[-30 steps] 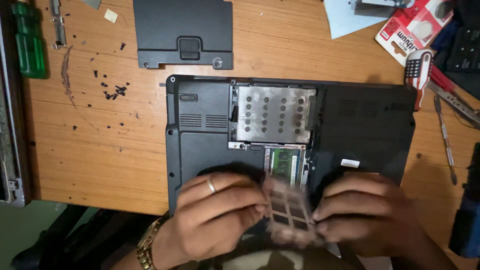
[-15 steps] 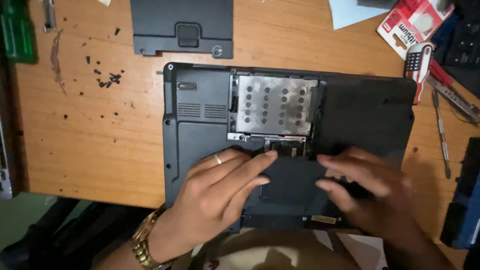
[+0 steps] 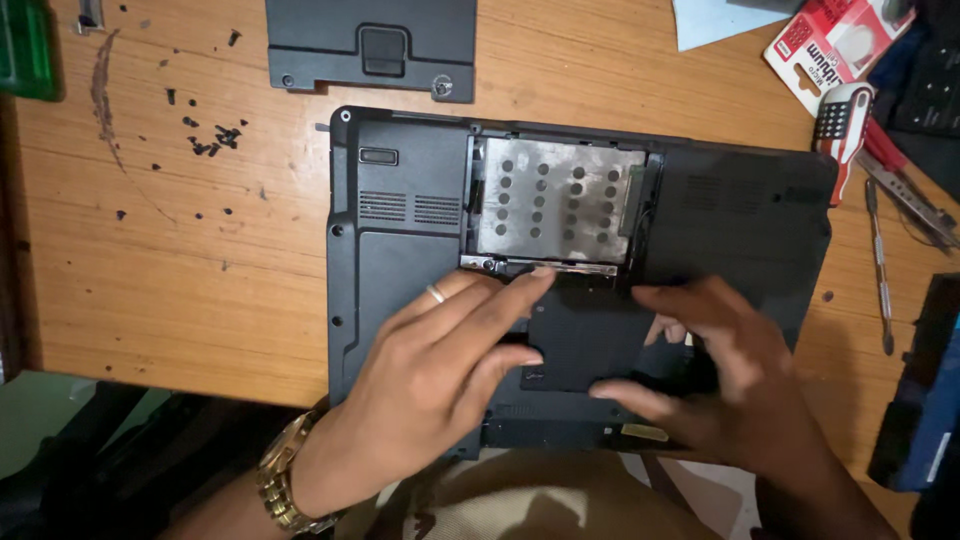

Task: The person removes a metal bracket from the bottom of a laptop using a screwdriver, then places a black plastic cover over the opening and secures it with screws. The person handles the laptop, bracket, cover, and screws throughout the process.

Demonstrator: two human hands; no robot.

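An upturned black laptop (image 3: 585, 270) fills the frame's centre on a wooden desk (image 3: 170, 270). Both hands lie flat with fingers spread on a small black cover panel (image 3: 585, 335) at lower centre, left hand (image 3: 445, 365) and right hand (image 3: 715, 375) seemingly pressing, gripping nothing. A detached cover (image 3: 370, 45) lies at upper centre, loose screws (image 3: 210, 140) upper left.

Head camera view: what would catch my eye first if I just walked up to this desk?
An upturned black laptop fills the middle of the wooden desk, one bay open onto a shiny perforated metal plate. The left hand and right hand press flat on a small black cover panel just below it. Tiny black screws lie scattered upper left.
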